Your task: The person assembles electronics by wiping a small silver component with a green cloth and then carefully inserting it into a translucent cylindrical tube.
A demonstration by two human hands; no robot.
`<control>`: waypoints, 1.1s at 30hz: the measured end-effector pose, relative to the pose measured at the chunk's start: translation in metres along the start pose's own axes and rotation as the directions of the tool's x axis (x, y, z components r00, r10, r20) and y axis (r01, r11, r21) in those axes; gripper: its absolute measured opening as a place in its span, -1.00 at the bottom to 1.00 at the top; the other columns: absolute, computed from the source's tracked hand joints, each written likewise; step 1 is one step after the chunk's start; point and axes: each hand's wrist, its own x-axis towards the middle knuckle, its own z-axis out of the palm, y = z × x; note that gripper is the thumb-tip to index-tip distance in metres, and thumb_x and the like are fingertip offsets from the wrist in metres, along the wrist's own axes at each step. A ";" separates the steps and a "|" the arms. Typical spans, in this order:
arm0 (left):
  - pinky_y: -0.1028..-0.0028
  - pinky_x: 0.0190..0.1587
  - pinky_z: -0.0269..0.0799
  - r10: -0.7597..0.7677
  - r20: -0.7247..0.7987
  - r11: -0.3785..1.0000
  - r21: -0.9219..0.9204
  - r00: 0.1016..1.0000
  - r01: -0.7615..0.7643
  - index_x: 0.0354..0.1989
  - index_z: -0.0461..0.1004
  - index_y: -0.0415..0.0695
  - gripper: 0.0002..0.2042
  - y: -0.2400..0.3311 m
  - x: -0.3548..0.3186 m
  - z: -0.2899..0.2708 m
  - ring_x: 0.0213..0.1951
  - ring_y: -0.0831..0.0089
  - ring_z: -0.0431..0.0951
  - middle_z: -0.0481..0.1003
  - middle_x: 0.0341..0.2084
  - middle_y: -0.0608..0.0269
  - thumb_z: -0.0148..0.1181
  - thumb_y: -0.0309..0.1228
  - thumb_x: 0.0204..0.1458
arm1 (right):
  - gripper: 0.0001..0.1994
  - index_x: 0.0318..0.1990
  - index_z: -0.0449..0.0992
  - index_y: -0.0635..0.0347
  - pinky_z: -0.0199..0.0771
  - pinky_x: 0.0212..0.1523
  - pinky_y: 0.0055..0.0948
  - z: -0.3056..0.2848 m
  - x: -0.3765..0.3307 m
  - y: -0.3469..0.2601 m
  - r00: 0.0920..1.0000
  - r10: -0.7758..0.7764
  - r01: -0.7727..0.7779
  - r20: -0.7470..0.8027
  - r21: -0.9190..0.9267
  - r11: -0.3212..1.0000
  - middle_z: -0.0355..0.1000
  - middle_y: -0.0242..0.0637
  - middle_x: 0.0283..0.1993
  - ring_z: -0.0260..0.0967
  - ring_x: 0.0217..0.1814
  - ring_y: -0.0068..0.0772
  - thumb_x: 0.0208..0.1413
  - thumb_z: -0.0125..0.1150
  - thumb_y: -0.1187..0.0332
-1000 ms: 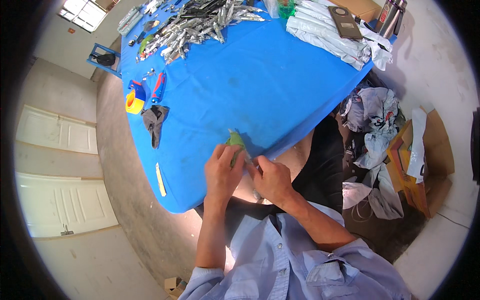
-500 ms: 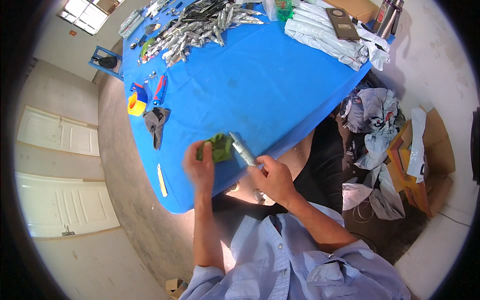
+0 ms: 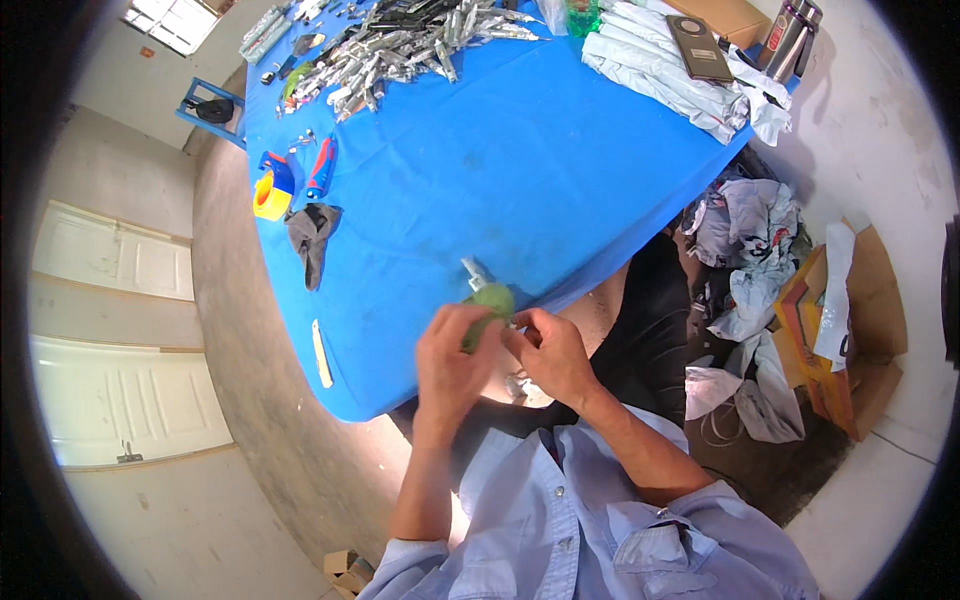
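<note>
My left hand point(image 3: 455, 362) is closed on a green cloth point(image 3: 490, 300), which is wrapped against a slim silver metal piece. The tip of that silver piece point(image 3: 473, 272) sticks out beyond the cloth, pointing away from me. On its near end my right hand point(image 3: 552, 355) keeps a pinching grip, with fingertips close beside the left hand's. Both hands are over the near edge of the blue-covered table point(image 3: 420, 200). Cloth and fingers hide the middle of the silver piece.
A large heap of silver pieces point(image 3: 400, 60) lies at the far side. To the left are a grey cloth point(image 3: 312, 240), a yellow-and-blue tape dispenser point(image 3: 272, 190), a red-and-blue tool point(image 3: 321, 168) and a yellow strip point(image 3: 322, 352). White plastic bags point(image 3: 660, 75) and a steel flask point(image 3: 790, 40) stand far right.
My left hand has moved right with the green cloth and brought it onto the silver piece. The right hand stays nearly in place, holding the piece.
</note>
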 end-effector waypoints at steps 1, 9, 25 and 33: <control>0.32 -0.27 0.53 -0.044 0.040 0.998 -0.034 0.998 0.045 -0.16 0.64 -0.28 -0.84 0.005 -0.002 0.007 -0.34 0.24 0.65 0.63 -0.32 0.04 0.43 -0.53 0.12 | -0.71 -0.06 0.62 0.39 0.38 -0.43 -0.35 0.000 0.000 -0.001 1.000 -0.013 0.013 0.005 -0.003 1.000 0.52 -0.26 -0.48 0.41 -0.47 -0.49 0.31 0.38 0.27; 0.20 -0.23 0.54 0.022 -0.031 0.992 0.123 0.999 -0.018 -0.19 0.62 -0.26 -0.90 -0.015 0.020 0.015 -0.29 -0.01 0.65 0.62 -0.28 -0.04 0.37 -0.53 0.17 | -0.75 -0.11 0.62 0.39 0.36 -0.42 -0.30 -0.005 0.002 -0.008 1.000 -0.026 0.028 0.016 -0.086 0.996 0.49 -0.21 -0.50 0.40 -0.45 -0.40 0.30 0.35 0.31; 0.20 -0.22 0.52 -0.005 -0.050 0.992 0.128 0.999 0.011 -0.20 0.61 -0.25 -0.89 -0.003 -0.006 0.002 -0.31 0.04 0.64 0.60 -0.31 -0.01 0.40 -0.52 0.15 | -0.79 -0.13 0.61 0.18 0.50 -0.41 -0.05 0.005 -0.006 -0.016 0.968 -0.244 0.195 -0.062 -0.428 0.882 0.57 -0.10 -0.50 0.60 -0.43 0.04 0.17 0.45 0.31; 0.18 -0.20 0.54 -0.023 -0.070 0.982 0.185 0.997 0.036 -0.20 0.60 -0.26 -0.87 -0.008 0.010 0.009 -0.26 -0.05 0.64 0.62 -0.30 -0.04 0.40 -0.50 0.16 | -0.78 -0.28 0.46 0.14 0.40 -0.48 0.15 0.008 -0.003 -0.012 0.935 -0.352 0.290 -0.047 -0.470 0.834 0.50 -0.09 -0.58 0.53 -0.50 0.18 0.21 0.39 0.27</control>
